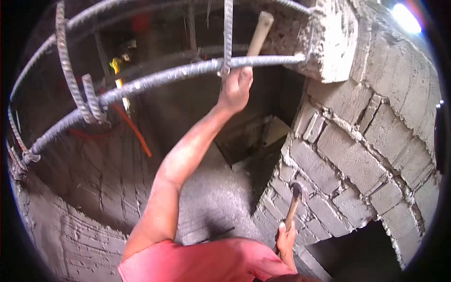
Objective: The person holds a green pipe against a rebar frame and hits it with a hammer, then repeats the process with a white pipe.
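Observation:
My left hand [235, 91] is raised at the end of an outstretched arm, its fingers closed just below a thick ribbed steel bar [164, 77]. A pale rounded stick [260, 33], like a wooden handle, rises from that hand and passes behind the bar; its lower end is hidden. Low on the right, my right hand [285, 237] is wrapped round the wooden handle of a hammer [293, 207]. The hammer's dark head is up against or just in front of the brick wall [347, 155]; contact cannot be made out.
Curved rebar with a bent steel tie [87, 98] crosses overhead. A rough concrete block [331, 44] juts out at upper right. An orange strip [136, 131] and a yellow object [116, 66] hang at left. A dark opening [357, 254] cuts the brick wall below.

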The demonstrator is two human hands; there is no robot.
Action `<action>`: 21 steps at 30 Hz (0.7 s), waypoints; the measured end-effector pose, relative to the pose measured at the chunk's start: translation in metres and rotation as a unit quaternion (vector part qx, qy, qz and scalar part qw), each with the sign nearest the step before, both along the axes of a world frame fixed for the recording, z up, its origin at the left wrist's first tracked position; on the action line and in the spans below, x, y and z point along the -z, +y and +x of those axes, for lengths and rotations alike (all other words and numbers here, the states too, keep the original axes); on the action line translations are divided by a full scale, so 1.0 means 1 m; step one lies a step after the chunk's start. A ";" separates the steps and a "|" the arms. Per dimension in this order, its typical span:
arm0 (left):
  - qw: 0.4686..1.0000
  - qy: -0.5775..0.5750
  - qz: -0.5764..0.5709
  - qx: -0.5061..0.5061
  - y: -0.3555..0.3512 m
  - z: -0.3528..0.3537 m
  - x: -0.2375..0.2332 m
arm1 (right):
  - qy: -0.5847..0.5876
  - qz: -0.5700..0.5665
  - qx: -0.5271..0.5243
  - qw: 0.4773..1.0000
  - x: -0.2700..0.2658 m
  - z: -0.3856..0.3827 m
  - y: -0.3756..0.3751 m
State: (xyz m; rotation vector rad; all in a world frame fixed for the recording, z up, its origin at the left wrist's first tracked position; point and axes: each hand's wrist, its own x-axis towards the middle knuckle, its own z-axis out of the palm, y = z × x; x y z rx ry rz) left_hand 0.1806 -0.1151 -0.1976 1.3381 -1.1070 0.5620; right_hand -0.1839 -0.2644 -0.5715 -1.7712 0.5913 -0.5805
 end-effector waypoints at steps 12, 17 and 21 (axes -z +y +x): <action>0.996 -0.070 -0.048 -0.007 -0.015 -0.034 -0.017 | -0.088 -0.042 -0.058 0.994 -0.072 0.034 -0.005; 0.964 0.050 -0.085 0.248 -0.018 -0.005 -0.002 | -0.089 -0.014 -0.059 0.994 -0.077 0.044 0.006; 0.948 0.080 -0.060 0.303 -0.013 -0.020 -0.013 | -0.081 0.019 -0.062 0.995 -0.072 0.040 0.018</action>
